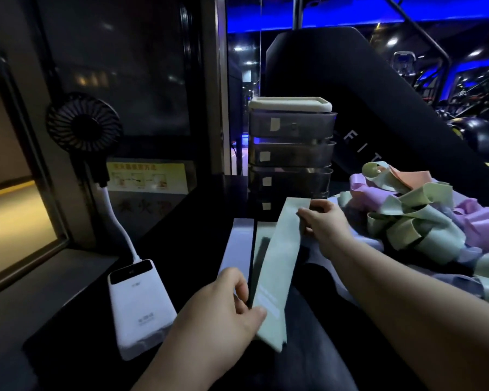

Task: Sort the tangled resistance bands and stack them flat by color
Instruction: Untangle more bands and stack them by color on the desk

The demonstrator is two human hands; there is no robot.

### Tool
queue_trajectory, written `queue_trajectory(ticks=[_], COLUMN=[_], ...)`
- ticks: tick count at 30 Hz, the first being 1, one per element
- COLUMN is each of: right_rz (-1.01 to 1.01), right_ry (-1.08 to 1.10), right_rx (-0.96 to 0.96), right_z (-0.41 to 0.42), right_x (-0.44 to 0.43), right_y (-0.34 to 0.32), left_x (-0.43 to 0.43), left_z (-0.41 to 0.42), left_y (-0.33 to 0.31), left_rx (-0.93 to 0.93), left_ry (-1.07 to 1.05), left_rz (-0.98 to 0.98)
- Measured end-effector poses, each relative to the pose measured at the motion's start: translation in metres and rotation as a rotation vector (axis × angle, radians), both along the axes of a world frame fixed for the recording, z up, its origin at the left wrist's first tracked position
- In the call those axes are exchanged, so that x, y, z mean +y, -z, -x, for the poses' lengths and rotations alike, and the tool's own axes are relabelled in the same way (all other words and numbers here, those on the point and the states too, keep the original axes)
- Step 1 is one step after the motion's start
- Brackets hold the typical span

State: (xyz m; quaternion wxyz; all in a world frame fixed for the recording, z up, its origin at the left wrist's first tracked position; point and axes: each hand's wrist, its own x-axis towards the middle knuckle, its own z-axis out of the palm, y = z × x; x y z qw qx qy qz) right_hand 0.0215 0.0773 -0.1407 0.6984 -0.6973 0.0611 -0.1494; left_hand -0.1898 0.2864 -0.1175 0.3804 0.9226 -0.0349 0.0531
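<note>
The fingers (242, 289) of the left hand (223, 306) curl and pinch the near end of a pale green band (280, 263) against the thumb. The right hand (328, 225) pinches the far end of the same band with its thumb and fingertips. The band is pulled flat and straight between the two hands. It runs from about six o'clock up toward twelve o'clock in the middle of the view. It has white print near the left hand. Under it is a pale sheet (237, 244) on a black table (181, 249). I cannot tell if the band touches either one. At three o'clock from the band sits the tangled pile (424, 218) of more bands. They are green, purple and pink, all looped over each other. At twelve o'clock, at the back of the table, stands a stack of see-through drawers (291, 153) with a white lid and small paper tags. At eight o'clock a white power bank (140, 303) lies on the table. A bendy white neck goes up from it to a small black fan (84, 122) at ten o'clock. A yellow sticker (147, 177) shows just behind that neck. The room is dark. Blue lights (350, 12) glow at one o'clock, above a big black machine (350, 88). Gym gear (474, 131) shows dimly at two o'clock.
</note>
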Motion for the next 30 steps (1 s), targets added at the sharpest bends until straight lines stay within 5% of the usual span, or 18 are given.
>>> queue_trajectory(ticks=[7, 19, 30], right_rz=[0.316, 0.427, 0.749], right_ry=[0.037, -0.148, -0.203], right_rx=[0.000, -0.044, -0.018], right_z=[-0.016, -0.031, -0.033], right_x=[0.032, 0.033, 0.033], right_y=[0.005, 0.021, 0.025], left_x=[0.005, -0.004, -0.007], left_z=[-0.002, -0.011, -0.013], left_y=[0.000, 0.003, 0.010], left_rx=[-0.008, 0.004, 0.015], left_ry=[-0.025, -0.037, -0.017], left_rz=[-0.070, -0.180, -0.303])
